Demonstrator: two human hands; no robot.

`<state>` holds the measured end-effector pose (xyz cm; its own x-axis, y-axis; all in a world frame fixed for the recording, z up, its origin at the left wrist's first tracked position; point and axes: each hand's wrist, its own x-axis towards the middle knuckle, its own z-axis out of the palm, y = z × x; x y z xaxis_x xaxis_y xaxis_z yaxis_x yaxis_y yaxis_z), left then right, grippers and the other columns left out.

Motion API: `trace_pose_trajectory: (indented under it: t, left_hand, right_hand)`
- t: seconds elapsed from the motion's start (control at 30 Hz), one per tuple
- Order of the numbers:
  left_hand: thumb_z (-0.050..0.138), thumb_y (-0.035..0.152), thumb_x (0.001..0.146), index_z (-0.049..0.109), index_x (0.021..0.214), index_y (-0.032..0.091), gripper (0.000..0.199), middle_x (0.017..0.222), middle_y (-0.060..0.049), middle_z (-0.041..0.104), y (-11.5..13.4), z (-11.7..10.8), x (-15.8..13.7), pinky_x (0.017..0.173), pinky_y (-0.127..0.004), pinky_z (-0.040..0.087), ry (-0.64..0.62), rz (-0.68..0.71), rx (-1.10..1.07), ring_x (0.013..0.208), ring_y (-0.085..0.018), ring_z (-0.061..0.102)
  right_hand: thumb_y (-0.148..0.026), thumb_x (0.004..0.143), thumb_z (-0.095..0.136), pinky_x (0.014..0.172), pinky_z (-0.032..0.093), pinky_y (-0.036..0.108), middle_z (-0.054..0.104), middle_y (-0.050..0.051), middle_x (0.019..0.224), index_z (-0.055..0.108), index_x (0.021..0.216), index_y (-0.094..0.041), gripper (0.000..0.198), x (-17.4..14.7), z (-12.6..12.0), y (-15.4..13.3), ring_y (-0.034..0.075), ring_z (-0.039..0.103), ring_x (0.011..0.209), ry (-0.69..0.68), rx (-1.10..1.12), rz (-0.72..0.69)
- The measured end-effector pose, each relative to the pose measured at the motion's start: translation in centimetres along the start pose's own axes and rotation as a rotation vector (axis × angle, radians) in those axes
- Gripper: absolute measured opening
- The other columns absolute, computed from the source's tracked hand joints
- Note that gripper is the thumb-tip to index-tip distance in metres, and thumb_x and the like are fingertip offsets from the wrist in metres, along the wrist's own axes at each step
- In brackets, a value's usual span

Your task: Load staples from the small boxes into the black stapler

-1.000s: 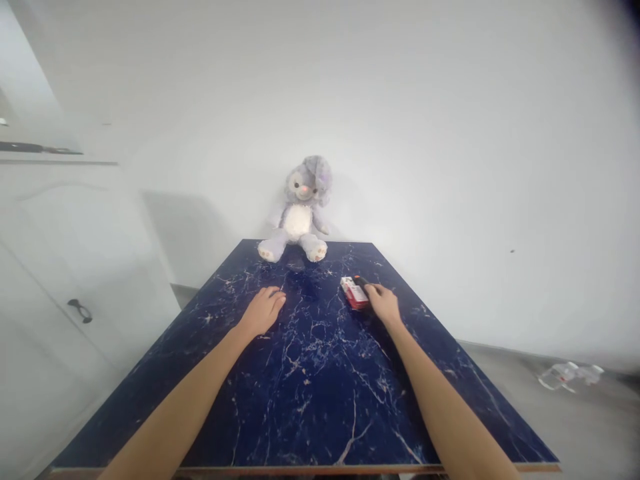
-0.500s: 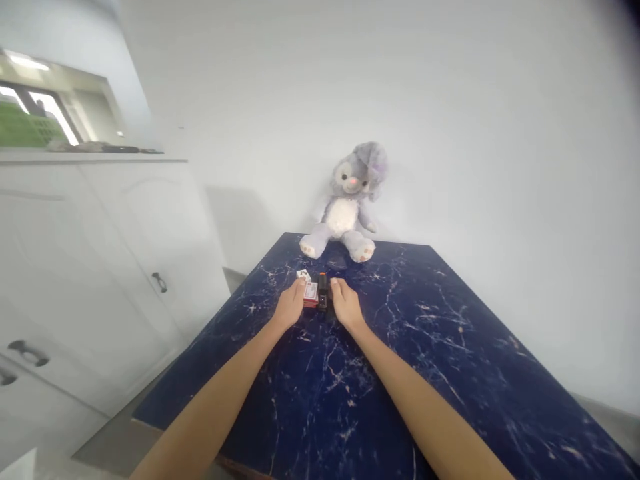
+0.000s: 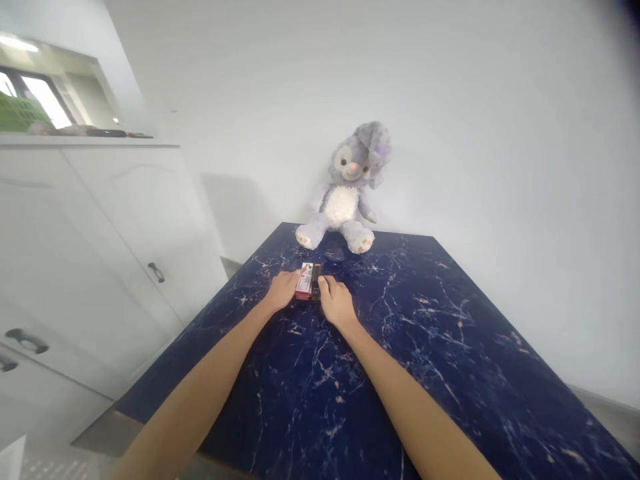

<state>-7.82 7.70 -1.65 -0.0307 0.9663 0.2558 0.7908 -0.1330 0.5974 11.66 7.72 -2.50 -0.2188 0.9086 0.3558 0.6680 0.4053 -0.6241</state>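
Observation:
A short row of small things lies on the blue marble-patterned table [image 3: 320, 387]. On its left are red-and-white boxes [image 3: 303, 287], with a white box [image 3: 307, 267] just behind them. Against their right side lies a slim black object with an orange end [image 3: 316, 272]; its kind is unclear. My left hand [image 3: 283, 289] presses on the left side of the boxes, one finger reaching onto the white box. My right hand [image 3: 338, 300] is closed at the black object's right side, thumb against it. The undersides of both hands are hidden.
A grey plush toy [image 3: 345, 193] with a white belly sits at the table's far edge against the wall. A dark, flat item [image 3: 334, 255] lies between its feet. White cabinets [image 3: 120, 247] with dark handles stand at the left.
My right hand has moved left and now touches the black object. The white box now lines up behind the red-and-white boxes. The camera view has shifted slightly.

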Motion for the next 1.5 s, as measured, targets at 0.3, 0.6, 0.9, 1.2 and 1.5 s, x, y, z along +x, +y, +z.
trace_pose_trajectory:
  t: [0.3,0.6,0.9,1.2,1.5]
  left_hand:
    - [0.022,0.056,0.102,0.022,0.158,0.021,0.066,0.157,-0.008,0.040,-0.7,-0.7,-1.7,0.120,-0.046,0.025,-0.083,0.146,-0.055,0.143,-0.027,0.037]
    - [0.063,0.037,0.089,0.055,0.136,0.021,0.050,0.137,-0.012,0.058,0.0,-0.1,-2.5,0.108,-0.048,0.040,0.010,0.414,0.190,0.124,-0.030,0.053]
    - [0.079,0.045,0.075,0.061,0.126,0.023,0.059,0.128,-0.008,0.065,-0.3,0.0,-2.1,0.106,-0.046,0.042,0.084,0.337,0.040,0.119,-0.028,0.057]
    - [0.075,0.045,0.078,0.061,0.126,0.024,0.054,0.120,-0.006,0.069,0.2,-0.1,-2.3,0.098,-0.042,0.048,0.184,0.172,0.048,0.109,-0.026,0.063]
    - [0.074,0.048,0.077,0.061,0.125,0.024,0.055,0.128,-0.008,0.064,0.0,0.5,-2.1,0.100,-0.044,0.045,0.123,0.255,0.246,0.113,-0.029,0.059]
  right_hand:
    - [-0.043,0.104,0.033,0.076,0.042,0.025,0.073,0.006,0.092,0.069,0.099,-0.022,0.042,0.4,-0.8,0.0,0.021,0.067,0.088,-0.039,0.080,0.095]
    - [-0.039,0.102,0.035,0.068,0.038,0.024,0.071,0.002,0.079,0.063,0.075,-0.023,0.042,0.6,-0.4,0.9,0.019,0.065,0.077,-0.056,0.102,0.094]
    - [-0.038,0.102,0.035,0.069,0.039,0.024,0.071,0.003,0.079,0.064,0.077,-0.023,0.042,0.6,-0.7,0.7,0.019,0.064,0.076,-0.057,0.091,0.093]
    - [-0.039,0.103,0.035,0.089,0.045,0.031,0.072,0.009,0.106,0.061,0.120,-0.021,0.037,0.4,-0.2,0.7,0.023,0.065,0.101,-0.012,0.122,0.090]
    - [-0.033,0.086,0.062,0.091,0.048,0.035,0.070,0.010,0.112,0.053,0.130,-0.019,0.047,-0.4,0.0,0.0,0.026,0.064,0.104,0.001,0.058,-0.006]
